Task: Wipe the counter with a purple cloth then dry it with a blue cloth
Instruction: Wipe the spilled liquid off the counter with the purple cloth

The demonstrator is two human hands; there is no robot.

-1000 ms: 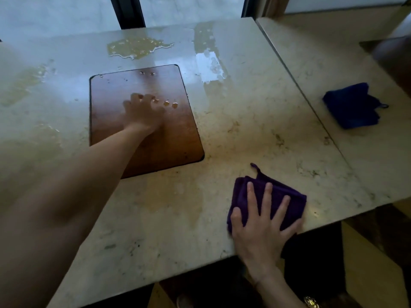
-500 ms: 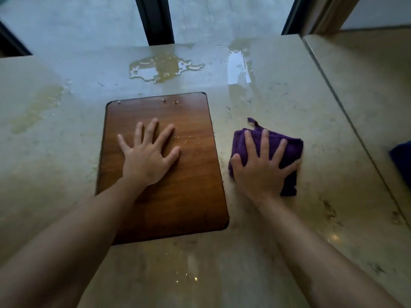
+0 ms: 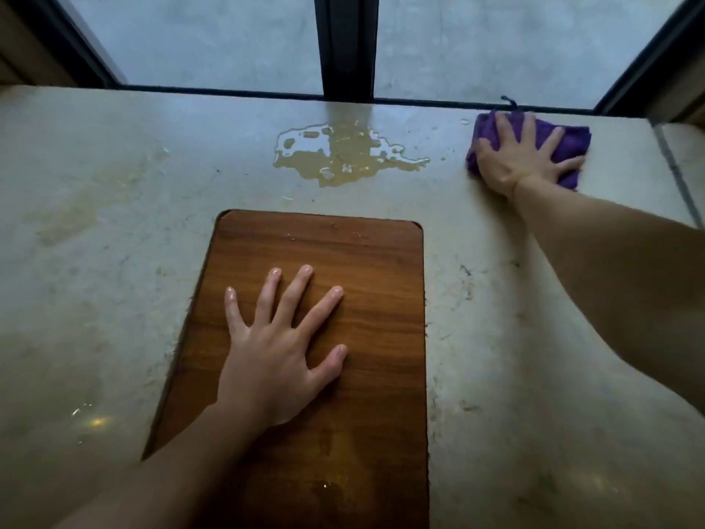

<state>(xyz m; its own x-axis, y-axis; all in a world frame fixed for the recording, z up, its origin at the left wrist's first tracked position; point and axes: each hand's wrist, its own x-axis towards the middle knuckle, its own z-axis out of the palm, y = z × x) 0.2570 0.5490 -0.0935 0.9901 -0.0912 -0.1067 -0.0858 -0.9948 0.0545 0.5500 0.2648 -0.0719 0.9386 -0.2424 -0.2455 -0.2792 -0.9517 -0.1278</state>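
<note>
The folded purple cloth (image 3: pixel 572 141) lies flat at the far right of the pale stone counter (image 3: pixel 114 223), close to the window frame. My right hand (image 3: pixel 522 158) presses down on it with fingers spread. A puddle of liquid (image 3: pixel 339 158) sits on the counter to the left of the cloth, apart from it. My left hand (image 3: pixel 278 349) rests flat, fingers apart, on a brown wooden inset panel (image 3: pixel 362 261) in the counter's middle. The blue cloth is out of view.
A window with a dark vertical frame (image 3: pixel 345 43) runs along the counter's far edge. A seam (image 3: pixel 675 173) at the right separates this counter from the adjoining surface. Small droplets lie on the wooden panel and near the left front.
My right hand has slid the purple cloth from beside the wooden panel to the far right corner by the window. The view has shifted forward; the left hand stays on the panel.
</note>
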